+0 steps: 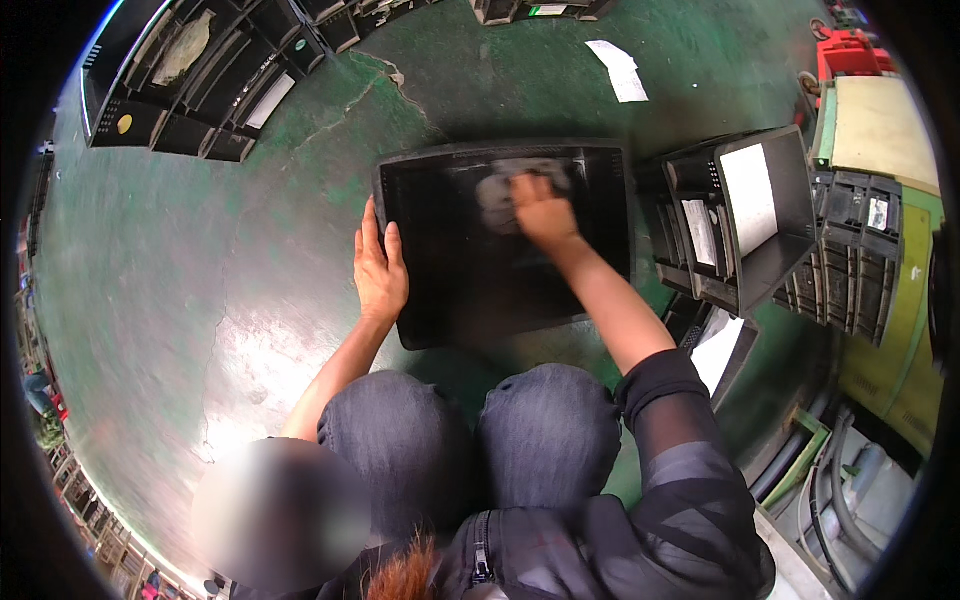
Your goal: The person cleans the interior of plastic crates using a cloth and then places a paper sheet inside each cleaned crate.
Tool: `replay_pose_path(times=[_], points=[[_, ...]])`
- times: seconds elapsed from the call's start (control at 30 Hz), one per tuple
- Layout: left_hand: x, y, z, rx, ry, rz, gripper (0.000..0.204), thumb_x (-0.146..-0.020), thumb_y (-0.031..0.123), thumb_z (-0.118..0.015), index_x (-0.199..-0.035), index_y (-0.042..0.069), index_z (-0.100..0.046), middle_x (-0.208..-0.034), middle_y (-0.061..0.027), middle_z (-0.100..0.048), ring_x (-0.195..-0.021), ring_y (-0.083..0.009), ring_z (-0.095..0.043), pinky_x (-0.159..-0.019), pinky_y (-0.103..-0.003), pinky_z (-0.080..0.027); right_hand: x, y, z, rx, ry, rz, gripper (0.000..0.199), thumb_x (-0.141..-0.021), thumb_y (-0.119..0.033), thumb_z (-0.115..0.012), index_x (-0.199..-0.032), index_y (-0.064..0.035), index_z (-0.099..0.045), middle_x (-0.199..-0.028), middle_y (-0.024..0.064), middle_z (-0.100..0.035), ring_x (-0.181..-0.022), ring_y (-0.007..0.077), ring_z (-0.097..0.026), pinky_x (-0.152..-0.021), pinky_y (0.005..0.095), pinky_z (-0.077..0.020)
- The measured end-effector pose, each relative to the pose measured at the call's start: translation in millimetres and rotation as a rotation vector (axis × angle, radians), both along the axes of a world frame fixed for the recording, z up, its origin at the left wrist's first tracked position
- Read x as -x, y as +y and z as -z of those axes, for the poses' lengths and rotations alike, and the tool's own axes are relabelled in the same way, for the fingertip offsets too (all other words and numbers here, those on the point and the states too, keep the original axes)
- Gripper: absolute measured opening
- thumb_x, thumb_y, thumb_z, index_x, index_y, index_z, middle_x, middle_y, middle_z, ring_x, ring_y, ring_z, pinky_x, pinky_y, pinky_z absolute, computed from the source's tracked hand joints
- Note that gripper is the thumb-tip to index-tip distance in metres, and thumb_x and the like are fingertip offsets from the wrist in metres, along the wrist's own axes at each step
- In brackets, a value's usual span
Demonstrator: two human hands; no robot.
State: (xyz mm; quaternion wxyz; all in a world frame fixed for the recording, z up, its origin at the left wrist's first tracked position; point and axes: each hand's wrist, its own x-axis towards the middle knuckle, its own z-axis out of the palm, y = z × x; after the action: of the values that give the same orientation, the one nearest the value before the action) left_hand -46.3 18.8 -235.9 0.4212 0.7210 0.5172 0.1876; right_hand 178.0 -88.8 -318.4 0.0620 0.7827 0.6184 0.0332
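A shallow black plastic crate (455, 285) lies before my knees, its inner face toward me. My left hand (381, 274) grips its left rim, the thumb on the inner side and the fingers along the outside. Inside, toward the far end, my right hand (546, 212) presses a grey rag (496, 205) against the crate's bottom. The fingers are bent over the rag and slightly blurred. Part of the rag shows past the hand on both sides.
Close on the right stand black crates (785, 215) with white paper sheets inside. More black crates (190, 90) lie at the far left. A white paper (620, 72) rests on the green floor (270, 230). Hoses and a green-yellow cabinet (890, 370) border the right side.
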Motion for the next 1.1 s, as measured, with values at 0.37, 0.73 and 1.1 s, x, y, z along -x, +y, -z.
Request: replay_pose_path(times=[0.37, 0.73, 1.1], points=[[-1, -4, 7, -0.024, 0.001, -0.019, 0.045, -0.095, 0.027, -0.039, -0.134, 0.006, -0.035, -0.125, -0.0197, -0.048, -0.116, -0.0337, -0.046, -0.097, -0.037, -0.035, 31, -59, -10, 0.223, 0.211, 0.416, 0.03, -0.08, -0.018, -0.052, -0.106, -0.0034, -0.049, -0.093, 0.0151, -0.055, -0.081, 0.034, -0.06, -0.064, 0.0446, -0.0506], [-1, -1, 8, 0.007, -0.033, 0.006, 0.045, -0.096, 0.03, -0.032, -0.135, 0.007, -0.033, -0.125, -0.022, -0.046, -0.116, -0.0362, -0.045, -0.097, -0.038, -0.035, 93, 88, 24, -0.152, 0.033, 0.039, 0.025, -0.078, -0.014, -0.052, -0.101, -0.0035, -0.052, -0.102, 0.0175, -0.052, -0.079, 0.0263, -0.061, -0.047, 0.0284, -0.0523], [-6, 0, 4, -0.016, 0.002, 0.008, 0.045, -0.096, 0.028, -0.033, -0.133, 0.004, -0.035, -0.123, -0.0227, -0.048, -0.114, -0.0372, -0.046, -0.096, -0.039, -0.036, 80, -17, -3, 0.168, 0.785, -0.505, 0.014, -0.072, -0.006, -0.055, -0.083, -0.0079, -0.063, -0.091, 0.0049, -0.062, -0.083, 0.0281, -0.061, -0.072, 0.0393, -0.0476]])
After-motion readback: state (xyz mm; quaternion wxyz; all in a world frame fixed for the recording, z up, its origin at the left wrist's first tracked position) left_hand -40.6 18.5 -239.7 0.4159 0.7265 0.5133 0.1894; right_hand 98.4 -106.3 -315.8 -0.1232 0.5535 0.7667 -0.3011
